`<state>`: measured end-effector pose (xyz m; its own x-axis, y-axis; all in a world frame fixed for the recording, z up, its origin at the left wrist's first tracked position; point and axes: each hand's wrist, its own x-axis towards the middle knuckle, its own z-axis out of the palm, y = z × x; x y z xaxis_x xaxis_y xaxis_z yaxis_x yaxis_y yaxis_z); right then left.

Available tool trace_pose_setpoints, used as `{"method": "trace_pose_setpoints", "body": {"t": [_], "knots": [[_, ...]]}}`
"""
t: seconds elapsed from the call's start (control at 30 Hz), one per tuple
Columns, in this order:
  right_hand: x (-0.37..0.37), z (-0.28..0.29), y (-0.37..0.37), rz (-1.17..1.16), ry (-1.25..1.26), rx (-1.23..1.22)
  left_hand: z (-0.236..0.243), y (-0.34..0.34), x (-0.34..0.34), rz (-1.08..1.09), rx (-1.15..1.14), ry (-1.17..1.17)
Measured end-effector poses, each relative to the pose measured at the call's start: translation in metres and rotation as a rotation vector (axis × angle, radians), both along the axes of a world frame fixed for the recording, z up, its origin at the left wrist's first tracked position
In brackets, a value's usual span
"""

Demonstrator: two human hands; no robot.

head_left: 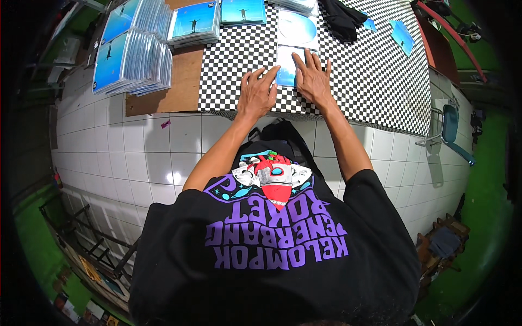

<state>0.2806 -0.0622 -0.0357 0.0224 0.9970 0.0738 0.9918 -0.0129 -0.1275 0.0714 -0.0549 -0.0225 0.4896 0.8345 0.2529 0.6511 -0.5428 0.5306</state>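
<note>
In the head view, both hands lie flat on a checkered cloth [370, 81]. The left hand [256, 93] is open, fingers spread, its tips touching the left edge of a blue paper sheet [285, 70]. The right hand [314, 79] is open too and presses on that sheet. The sheet's long side runs away from the person. Just past it lies an open clear case [296, 30] with a disc [297, 27] inside. Stacks of cases [130, 49] with blue covers sit at the far left
</note>
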Motion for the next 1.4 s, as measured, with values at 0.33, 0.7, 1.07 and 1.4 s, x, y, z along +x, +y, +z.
{"method": "trace_pose_setpoints", "body": {"t": [0.33,0.7,1.07,1.4], "knots": [[0.0,0.001,-0.037,-0.257,0.32,0.196,0.002,0.001,0.001,-0.002,0.021,-0.039],[-0.005,0.015,-0.073,-0.154,0.407,0.201,0.011,-0.003,-0.005,-0.029,-0.03,-0.207],[0.034,0.033,0.026,0.082,0.465,0.264,0.007,0.022,0.007,0.155,-0.13,-0.194],[0.009,0.047,0.202,0.4,0.384,0.3,0.004,0.111,0.039,0.342,-0.003,-0.107]]}}
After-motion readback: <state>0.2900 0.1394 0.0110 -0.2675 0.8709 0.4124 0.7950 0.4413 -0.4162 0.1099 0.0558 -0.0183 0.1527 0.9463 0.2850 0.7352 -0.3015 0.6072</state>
